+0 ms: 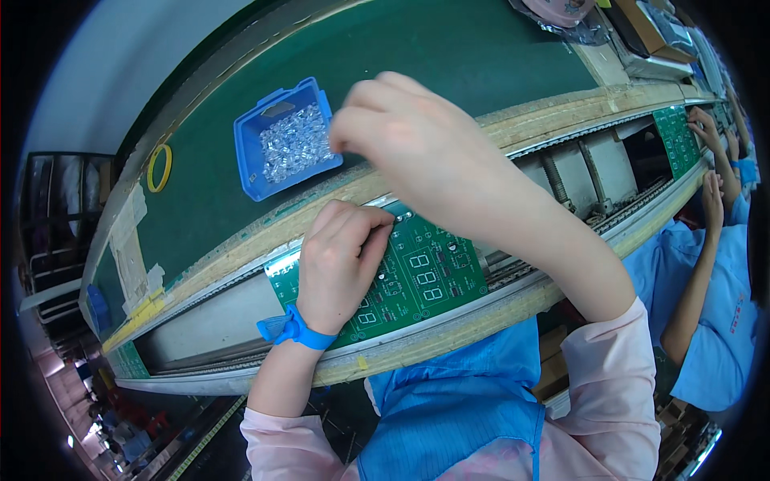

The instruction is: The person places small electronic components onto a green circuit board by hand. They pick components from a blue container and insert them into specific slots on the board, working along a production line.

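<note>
A green circuit board [449,268] with white printed digit outlines and small parts lies on the rails in front of me. My left hand [333,252], a blue band on its wrist, rests over the board's left part. Its thumb and forefinger pinch together at the far edge beside small clear parts [403,216]; whatever they hold is too small to make out. My right hand [409,132] is raised, its curled fingertips at the right side of a blue bin [255,180] full of small clear components [293,144]. What those fingers hold is hidden.
A yellow tape ring [160,168] lies on the green bench [425,48] left of the bin. Along the rails, another green board [678,143] lies at the right, by a co-worker's hands [706,132]. A further board [128,361] shows at the far left.
</note>
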The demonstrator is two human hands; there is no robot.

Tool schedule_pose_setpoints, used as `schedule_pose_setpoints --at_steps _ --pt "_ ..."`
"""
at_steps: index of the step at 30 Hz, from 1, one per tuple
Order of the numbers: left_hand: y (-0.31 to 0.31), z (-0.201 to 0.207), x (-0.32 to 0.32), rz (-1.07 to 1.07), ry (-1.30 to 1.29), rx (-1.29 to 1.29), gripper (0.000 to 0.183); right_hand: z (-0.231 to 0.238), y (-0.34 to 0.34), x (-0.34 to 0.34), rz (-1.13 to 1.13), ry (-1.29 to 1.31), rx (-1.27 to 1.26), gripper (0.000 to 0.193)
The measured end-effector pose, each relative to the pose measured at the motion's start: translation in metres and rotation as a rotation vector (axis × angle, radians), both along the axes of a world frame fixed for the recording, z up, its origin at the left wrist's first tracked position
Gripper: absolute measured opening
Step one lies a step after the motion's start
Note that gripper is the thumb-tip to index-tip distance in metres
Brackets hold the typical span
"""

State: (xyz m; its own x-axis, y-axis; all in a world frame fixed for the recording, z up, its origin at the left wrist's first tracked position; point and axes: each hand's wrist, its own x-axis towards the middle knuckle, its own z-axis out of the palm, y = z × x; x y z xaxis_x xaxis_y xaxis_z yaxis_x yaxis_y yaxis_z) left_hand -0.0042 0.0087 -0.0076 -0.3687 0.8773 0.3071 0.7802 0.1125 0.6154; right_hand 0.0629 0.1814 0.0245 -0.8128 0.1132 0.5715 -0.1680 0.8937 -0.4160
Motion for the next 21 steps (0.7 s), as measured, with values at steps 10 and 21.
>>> schedule_pose_setpoints --at_steps 10,21 --pt "-0.012 0.021 -0.018 0.058 0.097 -0.207 0.051 -0.008 0.004 0.070 -0.042 -0.358 -1.070 0.008" --pt "0.017 0.054 -0.046 0.150 0.506 0.109 0.016 -0.032 0.001 0.103 -0.027 -0.373 -1.093 0.010"
